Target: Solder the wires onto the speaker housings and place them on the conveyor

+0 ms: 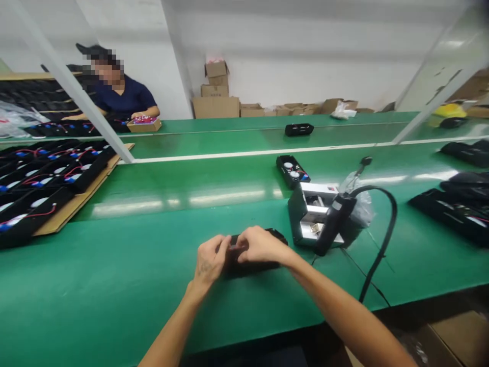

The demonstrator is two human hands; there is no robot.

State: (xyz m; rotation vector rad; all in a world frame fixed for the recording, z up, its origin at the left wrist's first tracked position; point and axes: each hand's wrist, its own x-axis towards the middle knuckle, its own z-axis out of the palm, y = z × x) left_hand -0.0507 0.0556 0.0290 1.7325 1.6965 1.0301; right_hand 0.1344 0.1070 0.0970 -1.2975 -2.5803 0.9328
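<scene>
A black case [246, 269] lies on the green table [133, 275], right in front of the person, partly hidden under two hands. The left hand [210, 260] has its fingers bent round the left end and seems to grip it. The right hand [260, 245] is over the top, its fingers bent and its fingertips close together, but I cannot tell if they pinch anything. The case looks light and stiff, like hard plastic, and maybe a bit slippery. The best place to hold it is by its outside walls or its ends, since any wires inside could pull loose. Just to the right stands a metal box [297, 221] with a black tool [336, 224] in front of it, near a bendy black tube [391, 224]. Behind the metal box sits an open case [281, 171] with round white parts inside. Far left, more open cases [57, 199] with red wires lie on cardboard [86, 201]. Across the table, a person in a dark blue shirt [133, 97] has a hand by a small box [151, 126].
</scene>
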